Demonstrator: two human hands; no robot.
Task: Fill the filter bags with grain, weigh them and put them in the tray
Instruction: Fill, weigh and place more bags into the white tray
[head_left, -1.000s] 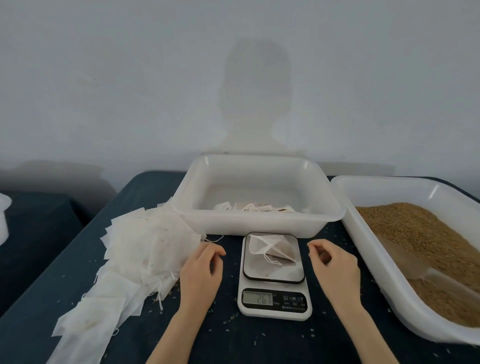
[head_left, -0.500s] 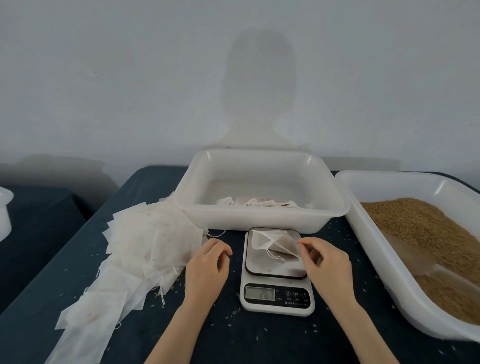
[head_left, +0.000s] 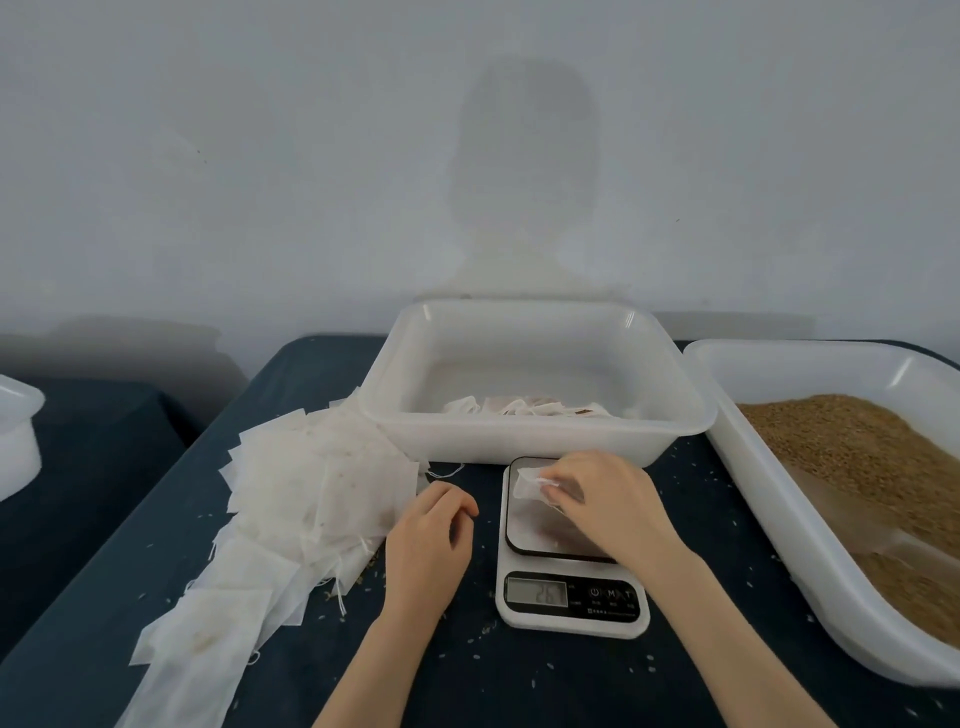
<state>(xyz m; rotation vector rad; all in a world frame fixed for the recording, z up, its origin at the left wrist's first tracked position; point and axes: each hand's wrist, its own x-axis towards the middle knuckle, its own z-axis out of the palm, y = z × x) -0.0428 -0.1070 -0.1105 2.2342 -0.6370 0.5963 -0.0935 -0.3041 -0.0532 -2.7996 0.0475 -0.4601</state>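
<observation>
Right hand (head_left: 597, 499) pinches the filled filter bag (head_left: 530, 486) over the scale (head_left: 569, 545); a loose pinch could spill grain before the tray (head_left: 530, 441) at 12 o'clock. Left hand (head_left: 431, 540) rests loosely curled, empty.

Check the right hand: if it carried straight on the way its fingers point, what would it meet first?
Probably the tray's near wall: the right hand, pinching the filter bag over the scale, points forward-left toward it. Depth is unclear.

Glossy plastic tray (head_left: 524, 441), matt dark tablecloth (head_left: 291, 374), papery filter bags (head_left: 322, 478).
</observation>
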